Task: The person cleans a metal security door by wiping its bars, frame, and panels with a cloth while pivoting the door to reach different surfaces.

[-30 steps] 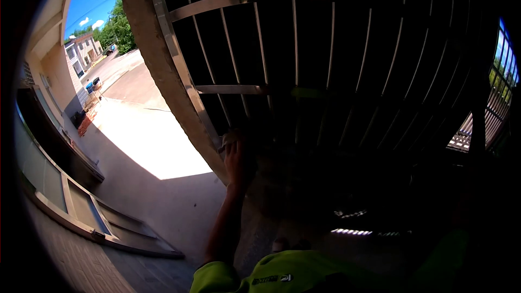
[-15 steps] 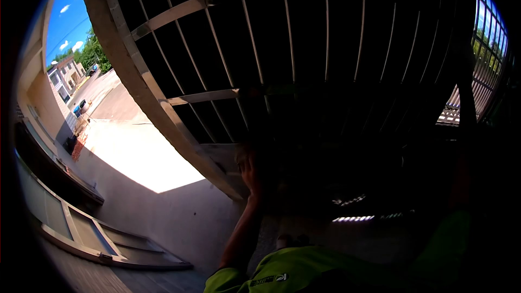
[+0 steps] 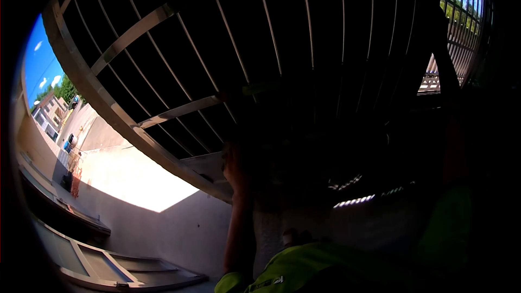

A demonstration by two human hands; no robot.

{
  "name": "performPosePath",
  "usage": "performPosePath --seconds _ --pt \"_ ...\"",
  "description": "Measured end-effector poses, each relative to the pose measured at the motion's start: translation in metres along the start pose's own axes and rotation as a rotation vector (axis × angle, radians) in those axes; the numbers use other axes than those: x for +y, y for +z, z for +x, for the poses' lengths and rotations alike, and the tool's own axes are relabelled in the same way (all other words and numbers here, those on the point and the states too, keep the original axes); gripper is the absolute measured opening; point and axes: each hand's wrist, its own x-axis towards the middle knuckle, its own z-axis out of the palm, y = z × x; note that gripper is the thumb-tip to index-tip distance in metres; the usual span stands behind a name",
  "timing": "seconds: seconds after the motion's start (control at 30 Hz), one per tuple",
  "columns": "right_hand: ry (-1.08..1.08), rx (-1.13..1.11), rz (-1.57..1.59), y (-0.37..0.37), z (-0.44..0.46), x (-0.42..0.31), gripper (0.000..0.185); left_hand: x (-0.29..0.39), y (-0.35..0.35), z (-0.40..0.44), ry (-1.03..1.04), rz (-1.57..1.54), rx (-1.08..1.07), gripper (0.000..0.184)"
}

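Whole view has swung since the earlier frame — the barred window (image 3: pixel 231 38) and the pale wall edge (image 3: pixel 103 107) beside it have slid left, and the left hand (image 3: pixel 234 171) now sits by the window's lower corner, close to a pale strip (image 3: pixel 202 163) just to its left. Fingers look bent, narrow rather than spread; can't tell whether they grip anything, too dark. Right hand isn't visible — only a dim green sleeve (image 3: pixel 448 222) well off to the left hand's right, so its state can't be told. Window rises above and to both sides of the left hand, bars in place as far as the light shows. Progress: hand is at the corner, no finished result visible; what's left can't be judged. Sunlit ground (image 3: pixel 135 176) lies left of the hand, a framed panel (image 3: pixel 106 268) farther below-left. Writing: small logo (image 3: pixel 278 280) on the green shirt (image 3: pixel 304 263) below the hand, lettering too dim to read; no other labels legible.
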Motion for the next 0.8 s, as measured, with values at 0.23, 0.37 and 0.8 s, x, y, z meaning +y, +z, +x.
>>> performPosePath --seconds 0.23,0.37,0.8 --pt "0.360 -0.092 0.109 0.003 0.011 -0.025 0.045 0.001 0.003 -0.017 0.054 -0.180 0.141 0.051" --pt "0.148 0.032 0.053 0.005 0.009 -0.040 0.032 0.008 -0.022 -0.018 -0.096 -0.467 -0.007 0.047" --pt "0.257 -0.076 -0.032 0.005 -0.003 0.004 0.046 0.014 -0.187 0.171 0.414 0.054 0.610 0.050"
